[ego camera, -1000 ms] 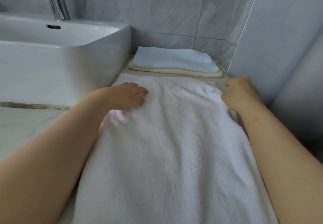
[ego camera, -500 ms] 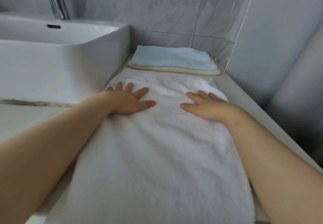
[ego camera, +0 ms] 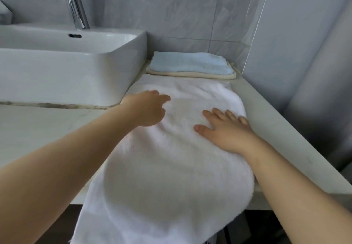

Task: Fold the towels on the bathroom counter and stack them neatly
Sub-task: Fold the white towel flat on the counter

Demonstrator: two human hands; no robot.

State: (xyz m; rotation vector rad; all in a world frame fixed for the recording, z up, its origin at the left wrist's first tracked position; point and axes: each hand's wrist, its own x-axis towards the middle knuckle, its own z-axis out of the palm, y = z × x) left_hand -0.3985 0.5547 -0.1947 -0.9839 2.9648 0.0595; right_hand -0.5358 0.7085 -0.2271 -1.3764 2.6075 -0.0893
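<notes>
White towel [ego camera: 171,167] cut off below, right hand [ego camera: 228,131] spread flat on it, left hand [ego camera: 146,110] grip unclear

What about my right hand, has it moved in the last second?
Yes: the right hand has pulled back toward you, away from the folded blue towel.

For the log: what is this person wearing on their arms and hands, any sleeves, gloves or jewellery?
Nothing shows. The left forearm and right forearm are bare to the frame edge, no sleeve in view. The left hand and right hand carry no glove, ring, watch or bracelet; the right thumbnail looks unpainted.
</notes>
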